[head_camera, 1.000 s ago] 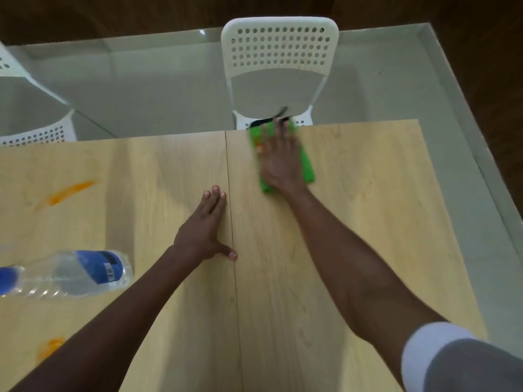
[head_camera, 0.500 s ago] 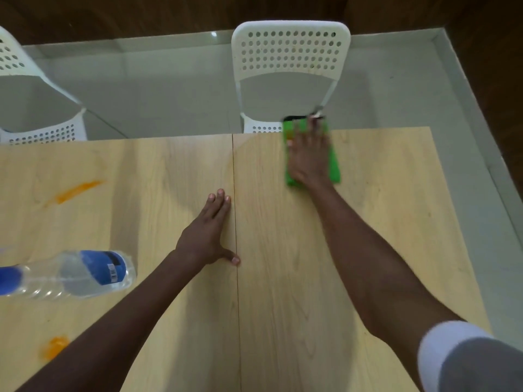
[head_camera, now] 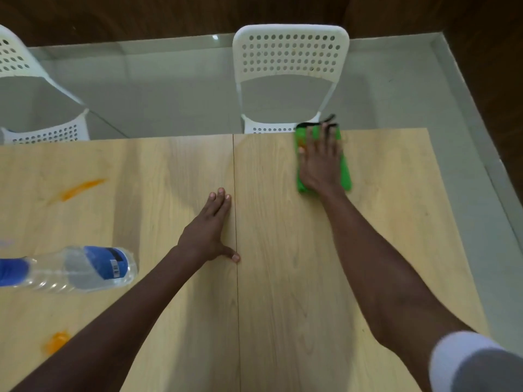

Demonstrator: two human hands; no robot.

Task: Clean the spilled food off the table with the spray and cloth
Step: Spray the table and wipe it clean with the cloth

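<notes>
A green cloth (head_camera: 345, 174) lies flat at the far edge of the wooden table (head_camera: 283, 278), right of its centre seam. My right hand (head_camera: 321, 162) presses on it with straight fingers, covering most of it. My left hand (head_camera: 210, 233) rests flat on the table beside the seam, fingers together. A clear bottle with a blue label and blue top (head_camera: 73, 268) lies on its side at the left. An orange smear (head_camera: 80, 189) marks the table at the far left, and a smaller orange blot (head_camera: 55, 342) sits near the front left.
A white perforated chair (head_camera: 290, 77) stands just beyond the table's far edge, behind the cloth. A second white chair (head_camera: 34, 108) is at the far left. Grey floor surrounds the table, whose right edge runs close to my right arm.
My right hand has slid the green cloth to the right along the far edge of the table. The left hand and the bottle have stayed put.
</notes>
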